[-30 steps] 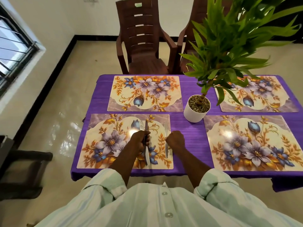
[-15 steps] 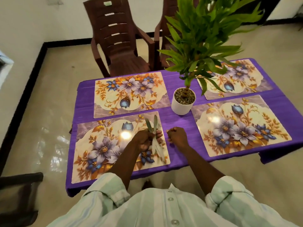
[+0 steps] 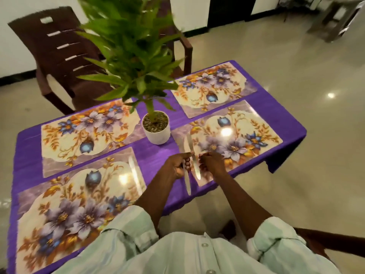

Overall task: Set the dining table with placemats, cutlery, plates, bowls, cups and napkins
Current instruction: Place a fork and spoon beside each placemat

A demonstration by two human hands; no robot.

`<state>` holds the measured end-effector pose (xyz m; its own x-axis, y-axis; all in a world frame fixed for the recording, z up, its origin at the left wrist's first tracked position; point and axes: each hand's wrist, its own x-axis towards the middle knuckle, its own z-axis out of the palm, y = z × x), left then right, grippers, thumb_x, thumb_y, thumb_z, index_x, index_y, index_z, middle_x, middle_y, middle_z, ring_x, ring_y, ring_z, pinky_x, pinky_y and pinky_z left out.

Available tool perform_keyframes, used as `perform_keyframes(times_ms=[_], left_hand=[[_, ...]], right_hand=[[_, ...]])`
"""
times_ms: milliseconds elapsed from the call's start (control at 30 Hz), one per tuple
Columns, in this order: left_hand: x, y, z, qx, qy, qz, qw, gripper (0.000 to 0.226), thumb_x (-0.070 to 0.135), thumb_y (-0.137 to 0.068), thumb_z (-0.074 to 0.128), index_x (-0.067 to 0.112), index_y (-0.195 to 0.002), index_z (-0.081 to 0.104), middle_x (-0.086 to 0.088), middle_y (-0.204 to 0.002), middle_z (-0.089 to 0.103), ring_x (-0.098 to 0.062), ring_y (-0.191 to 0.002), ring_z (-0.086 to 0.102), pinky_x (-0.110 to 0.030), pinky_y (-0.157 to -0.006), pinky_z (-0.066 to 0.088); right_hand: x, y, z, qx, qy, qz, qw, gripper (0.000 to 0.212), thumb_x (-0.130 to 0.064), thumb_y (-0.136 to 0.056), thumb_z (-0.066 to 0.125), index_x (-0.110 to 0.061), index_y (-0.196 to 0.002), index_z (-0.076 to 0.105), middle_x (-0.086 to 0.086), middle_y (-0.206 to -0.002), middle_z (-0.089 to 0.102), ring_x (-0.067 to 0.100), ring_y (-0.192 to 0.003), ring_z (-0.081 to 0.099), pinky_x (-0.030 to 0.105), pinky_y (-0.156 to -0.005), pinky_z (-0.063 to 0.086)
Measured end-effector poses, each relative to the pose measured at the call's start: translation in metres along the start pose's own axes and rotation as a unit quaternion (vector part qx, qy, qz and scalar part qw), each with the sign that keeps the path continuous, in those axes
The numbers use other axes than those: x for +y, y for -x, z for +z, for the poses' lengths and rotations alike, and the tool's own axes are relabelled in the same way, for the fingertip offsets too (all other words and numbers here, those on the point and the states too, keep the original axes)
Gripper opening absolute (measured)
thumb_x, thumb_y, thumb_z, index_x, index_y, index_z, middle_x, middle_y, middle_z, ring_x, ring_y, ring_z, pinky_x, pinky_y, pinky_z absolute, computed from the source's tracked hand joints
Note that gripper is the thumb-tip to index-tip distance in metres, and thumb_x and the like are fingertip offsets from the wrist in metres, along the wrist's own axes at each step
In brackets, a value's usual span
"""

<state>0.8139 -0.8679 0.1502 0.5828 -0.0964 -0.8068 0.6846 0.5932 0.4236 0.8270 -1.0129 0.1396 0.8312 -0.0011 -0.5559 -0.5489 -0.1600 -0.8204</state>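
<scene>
The left hand (image 3: 177, 165) has its fingers curled round a bunch of cutlery (image 3: 187, 155), long silvery pieces that stick out far and near of the fist; blur hides which kinds they are. The right hand (image 3: 212, 163), just right of it, is bent with its fingertips pinching at one piece (image 3: 196, 169) of the same bunch. Both hands hover over the left edge of the near right placemat (image 3: 246, 139), close to the table's near edge.

One more silvery piece (image 3: 134, 173) lies flat along the right side of the near left placemat (image 3: 69, 204), apart from the hands.

Four flowered placemats lie on the purple cloth (image 3: 154, 153): two near, a far left one (image 3: 85, 133) and a far right one (image 3: 213, 88). Between them stands a white pot (image 3: 157, 134) holding pebbles and a leafy green plant (image 3: 130, 48).

A brown chair (image 3: 57, 56) stands beyond the far left of the table. The person's pale striped sleeves (image 3: 126, 232) fill the near edge of the view.
</scene>
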Motion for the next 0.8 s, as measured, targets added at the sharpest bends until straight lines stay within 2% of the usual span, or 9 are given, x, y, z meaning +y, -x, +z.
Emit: perform_keyframes(times_ms=[67, 133, 300, 367, 400, 467, 567, 700, 800], left_hand=[[-0.010, -0.016, 0.034, 0.017, -0.022, -0.005, 1.000, 0.039, 0.011, -0.094, 0.056, 0.013, -0.055, 0.049, 0.006, -0.036, 0.025, -0.008, -0.026, 0.023, -0.012, -0.031, 0.020], [-0.024, -0.030, 0.072, 0.039, -0.029, -0.011, 0.999, 0.047, 0.011, -0.091, 0.060, 0.018, -0.051, 0.038, 0.006, -0.034, 0.020, -0.009, -0.024, 0.019, -0.012, -0.029, 0.020], [-0.050, -0.046, 0.155, 0.037, -0.052, -0.028, 0.998, 0.046, 0.013, -0.088, 0.064, 0.014, -0.044, 0.051, 0.006, -0.036, 0.023, -0.009, -0.026, 0.017, -0.012, -0.032, 0.016], [-0.054, -0.052, 0.189, 0.032, -0.054, -0.019, 0.998, 0.036, 0.012, -0.089, 0.063, 0.012, -0.054, 0.057, 0.006, -0.036, 0.025, -0.008, -0.027, 0.016, -0.012, -0.032, 0.014], [-0.054, -0.054, 0.201, 0.032, -0.058, -0.014, 0.998, 0.031, 0.012, -0.089, 0.063, 0.012, -0.059, 0.055, 0.006, -0.036, 0.026, -0.008, -0.027, 0.016, -0.011, -0.031, 0.015], [-0.051, -0.061, 0.223, 0.046, -0.080, -0.008, 0.996, 0.034, 0.017, -0.088, 0.066, 0.013, -0.059, 0.048, 0.004, -0.036, 0.026, -0.010, -0.027, 0.018, -0.014, -0.034, 0.025], [-0.040, -0.077, 0.242, 0.076, -0.082, 0.000, 0.994, 0.039, 0.022, -0.084, 0.071, 0.012, -0.057, 0.045, 0.001, -0.038, 0.029, -0.011, -0.031, 0.023, -0.020, -0.042, 0.035], [-0.025, -0.112, 0.265, 0.076, -0.047, 0.009, 0.996, 0.044, 0.019, -0.084, 0.071, 0.013, -0.055, 0.039, 0.002, -0.034, 0.029, -0.011, -0.024, 0.026, -0.012, -0.032, 0.026], [-0.018, -0.142, 0.283, 0.082, -0.038, 0.026, 0.996, 0.038, 0.015, -0.082, 0.072, 0.015, -0.059, 0.042, 0.004, -0.037, 0.028, -0.009, -0.027, 0.023, -0.014, -0.033, 0.020]], right_hand=[[-0.006, -0.008, -0.038, -0.007, -0.008, 0.000, 1.000, 0.010, -0.004, -0.087, 0.060, -0.001, -0.079, 0.066, 0.012, -0.060, 0.061, 0.022, -0.047, 0.054, 0.022, -0.043, 0.041], [-0.015, -0.018, -0.082, -0.014, -0.018, 0.001, 1.000, 0.012, -0.002, -0.089, 0.057, -0.002, -0.079, 0.064, 0.012, -0.062, 0.061, 0.021, -0.048, 0.053, 0.022, -0.044, 0.041], [-0.033, -0.044, -0.168, -0.022, -0.017, 0.023, 0.999, 0.011, -0.002, -0.091, 0.052, -0.003, -0.086, 0.061, 0.012, -0.067, 0.058, 0.018, -0.048, 0.051, 0.024, -0.047, 0.040], [-0.041, -0.058, -0.197, -0.025, -0.020, 0.024, 0.999, 0.012, -0.005, -0.093, 0.054, -0.003, -0.084, 0.062, 0.010, -0.067, 0.059, 0.017, -0.049, 0.050, 0.023, -0.046, 0.041], [-0.044, -0.065, -0.207, -0.027, -0.019, 0.026, 0.999, 0.012, -0.007, -0.093, 0.056, -0.002, -0.085, 0.063, 0.010, -0.069, 0.060, 0.017, -0.049, 0.051, 0.024, -0.046, 0.042], [-0.050, -0.081, -0.224, -0.044, -0.024, 0.036, 0.998, 0.014, -0.011, -0.092, 0.060, 0.001, -0.093, 0.067, 0.014, -0.077, 0.066, 0.019, -0.054, 0.057, 0.026, -0.051, 0.047], [-0.061, -0.103, -0.234, -0.093, -0.024, 0.061, 0.993, 0.023, -0.015, -0.092, 0.059, 0.002, -0.104, 0.069, 0.017, -0.091, 0.072, 0.024, -0.073, 0.067, 0.031, -0.066, 0.055], [-0.081, -0.130, -0.246, -0.146, -0.003, 0.064, 0.987, 0.018, -0.008, -0.092, 0.055, 0.000, -0.099, 0.070, 0.011, -0.087, 0.072, 0.018, -0.071, 0.068, 0.027, -0.062, 0.054], [-0.089, -0.161, -0.257, -0.135, 0.032, 0.071, 0.988, 0.015, -0.002, -0.089, 0.058, -0.007, -0.085, 0.071, 0.011, -0.082, 0.068, 0.020, -0.071, 0.062, 0.027, -0.063, 0.049]])
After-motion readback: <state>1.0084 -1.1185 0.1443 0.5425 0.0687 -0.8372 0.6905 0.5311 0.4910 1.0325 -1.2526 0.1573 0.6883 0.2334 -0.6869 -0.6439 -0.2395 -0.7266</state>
